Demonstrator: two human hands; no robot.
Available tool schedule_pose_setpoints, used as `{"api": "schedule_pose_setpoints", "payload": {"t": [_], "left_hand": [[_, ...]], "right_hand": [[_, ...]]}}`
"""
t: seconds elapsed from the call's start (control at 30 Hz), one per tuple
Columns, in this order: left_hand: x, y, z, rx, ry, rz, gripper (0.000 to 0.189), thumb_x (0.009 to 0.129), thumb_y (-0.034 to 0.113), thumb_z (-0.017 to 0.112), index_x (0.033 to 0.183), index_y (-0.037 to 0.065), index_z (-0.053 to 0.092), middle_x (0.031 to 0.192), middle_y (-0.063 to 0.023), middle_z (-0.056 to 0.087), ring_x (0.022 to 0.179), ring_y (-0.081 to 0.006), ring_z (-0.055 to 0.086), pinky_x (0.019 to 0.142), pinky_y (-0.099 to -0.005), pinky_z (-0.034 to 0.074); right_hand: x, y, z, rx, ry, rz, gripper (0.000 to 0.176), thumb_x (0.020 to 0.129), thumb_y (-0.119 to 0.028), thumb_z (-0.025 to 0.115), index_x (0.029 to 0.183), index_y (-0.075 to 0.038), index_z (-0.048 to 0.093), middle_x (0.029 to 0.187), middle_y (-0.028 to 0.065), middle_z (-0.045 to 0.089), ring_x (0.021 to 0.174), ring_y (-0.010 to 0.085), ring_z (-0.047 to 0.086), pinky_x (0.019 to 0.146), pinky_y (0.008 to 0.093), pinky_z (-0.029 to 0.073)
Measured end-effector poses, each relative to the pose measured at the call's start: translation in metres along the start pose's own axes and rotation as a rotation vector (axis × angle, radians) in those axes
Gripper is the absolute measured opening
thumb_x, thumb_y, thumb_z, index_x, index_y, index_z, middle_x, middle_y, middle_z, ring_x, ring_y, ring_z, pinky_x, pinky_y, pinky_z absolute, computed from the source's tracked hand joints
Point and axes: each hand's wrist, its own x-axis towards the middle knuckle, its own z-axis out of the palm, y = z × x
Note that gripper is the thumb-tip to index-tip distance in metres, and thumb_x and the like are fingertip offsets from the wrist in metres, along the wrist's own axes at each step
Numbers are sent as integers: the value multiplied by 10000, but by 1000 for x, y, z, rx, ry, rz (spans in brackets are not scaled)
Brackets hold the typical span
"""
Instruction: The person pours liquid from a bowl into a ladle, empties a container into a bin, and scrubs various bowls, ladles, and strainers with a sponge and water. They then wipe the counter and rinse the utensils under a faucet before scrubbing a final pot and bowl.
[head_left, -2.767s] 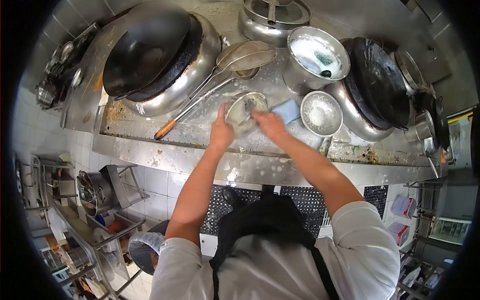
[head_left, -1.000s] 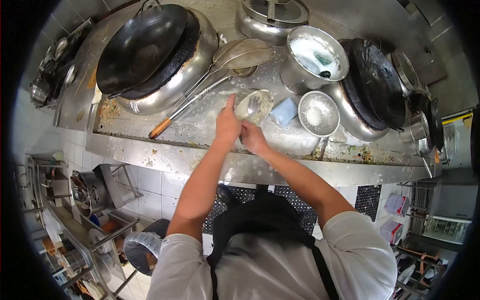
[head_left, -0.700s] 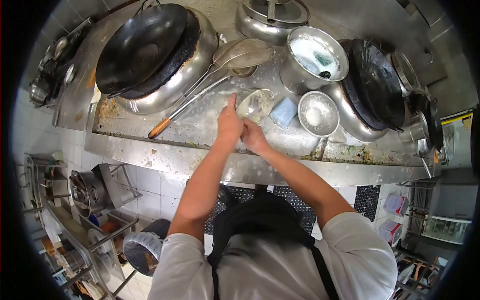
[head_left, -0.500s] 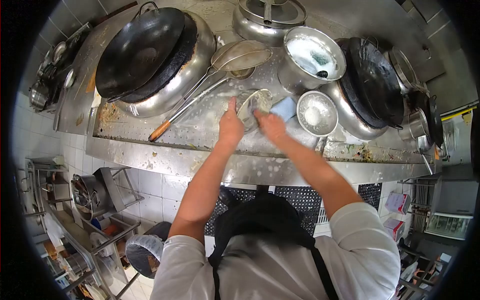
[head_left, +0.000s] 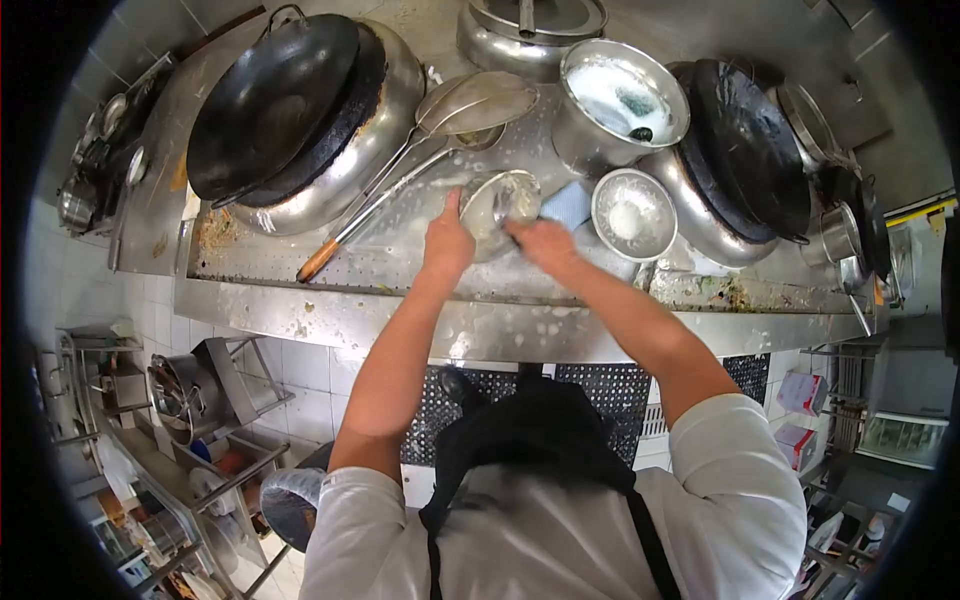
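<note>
A metal bowl [head_left: 516, 187] with a pale, wet-looking inside rests on the steel counter in front of me. My left hand [head_left: 449, 243] grips its left side, with the index finger stretched along the rim. My right hand [head_left: 546, 246] is closed at the bowl's right side. A greyish, shiny shape shows inside the bowl by its fingers; blur hides what it is. Just right of the bowl lies a folded blue cloth [head_left: 568, 206]. Beside it stands a second metal bowl [head_left: 655, 218] holding a white substance [head_left: 627, 220].
Behind sits a steel pot [head_left: 590, 150] of suds with a green scrubber. Black woks [head_left: 270, 110] [head_left: 755, 150] rest on burners at both sides. A mesh strainer [head_left: 490, 100] and wooden-handled ladle [head_left: 318, 262] lie left of the bowl. The counter edge [head_left: 400, 325] runs before me.
The bowl now sits a little flatter, its opening turned more upward. My left hand has shifted slightly left and my right hand stays near the bowl's right side. The camera view has shifted slightly.
</note>
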Motion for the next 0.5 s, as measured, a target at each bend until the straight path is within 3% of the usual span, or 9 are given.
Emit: {"api": "schedule_pose_setpoints", "payload": {"t": [0.03, 0.13, 0.17, 0.27, 0.3, 0.4, 0.5], "left_hand": [[3, 4, 1, -42, 10, -27, 690, 791, -26, 567, 1435, 126, 372, 1057, -298, 632, 1015, -445, 606, 879, -482, 472], [-6, 16, 10, -59, 60, 18, 683, 792, -31, 546, 1430, 151, 382, 1051, -294, 637, 986, -453, 615, 868, -487, 476], [-3, 7, 12, -75, 63, 6, 665, 805, -24, 534, 1420, 181, 385, 1043, -279, 648, 973, -429, 635, 839, -470, 503], [13, -49, 17, -453, -68, -122, 645, 811, -20, 525, 1403, 203, 396, 1073, -233, 655, 970, -395, 649, 796, -459, 554], [7, -42, 15, -632, -104, -232, 607, 820, -11, 518, 1375, 210, 415, 1129, -177, 633, 955, -347, 657, 752, -447, 595], [5, -34, 12, -905, -151, -440, 547, 836, -1, 502, 1357, 144, 412, 1174, -146, 598, 885, -326, 672, 665, -439, 616], [21, -75, 0, -808, -375, -500, 492, 853, 84, 568, 1319, 51, 415, 1175, -165, 586, 896, -312, 672, 634, -427, 615]], "right_hand": [[-1, 7, -18, 65, -20, 28, 193, 907, -100, 476, 1081, -109, 558, 763, 246, 633, 820, 407, 652, 705, 485, 504], [-3, -40, 49, 510, 128, 227, 215, 890, -111, 489, 1090, -116, 568, 774, 229, 645, 801, 409, 648, 694, 481, 513], [-6, -55, 61, 618, 316, 133, 207, 879, -130, 509, 1073, -123, 580, 841, 217, 660, 808, 404, 649, 709, 483, 509], [-10, -18, 35, 386, 80, 3, 196, 898, -142, 500, 1069, -114, 591, 909, 222, 659, 840, 422, 635, 733, 496, 494], [-12, -16, -6, 337, 60, 130, 199, 934, -176, 485, 1085, -126, 606, 937, 211, 661, 876, 430, 623, 750, 496, 488], [-7, -26, -21, 518, 171, 219, 201, 944, -207, 534, 1094, -103, 619, 952, 181, 674, 894, 394, 638, 757, 446, 494], [-19, -28, -25, 743, 458, 300, 224, 952, -240, 528, 1110, -98, 601, 959, 202, 669, 898, 428, 622, 763, 467, 484]]}}
